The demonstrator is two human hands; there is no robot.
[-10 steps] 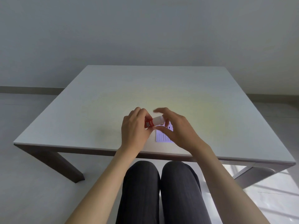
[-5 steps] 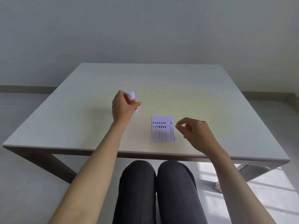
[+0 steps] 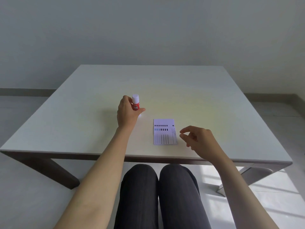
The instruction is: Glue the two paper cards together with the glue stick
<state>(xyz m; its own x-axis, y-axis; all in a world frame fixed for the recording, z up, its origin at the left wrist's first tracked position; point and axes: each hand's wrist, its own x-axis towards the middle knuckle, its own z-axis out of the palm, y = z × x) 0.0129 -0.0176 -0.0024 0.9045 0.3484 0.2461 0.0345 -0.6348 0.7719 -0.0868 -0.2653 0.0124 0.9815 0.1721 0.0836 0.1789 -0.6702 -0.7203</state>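
A red glue stick [image 3: 136,104] with a white cap on stands upright at the table's left middle, and my left hand [image 3: 127,112] is wrapped around its body. A white paper card [image 3: 164,131] printed with dark blocks lies flat near the front edge; a second sheet's edge shows under its left side, so the two seem stacked. Just right of the card hovers my right hand [image 3: 198,138], thumb and forefinger pinched together, holding nothing I can see.
The pale table [image 3: 214,100] has a dark frame and slanted legs. Its front edge runs just above my knees [image 3: 158,179]. A plain wall stands behind the far edge.
One second ago both hands held the glue stick above the card. My left hand has carried it left and stood it upright; my right hand has drawn back to the card's right.
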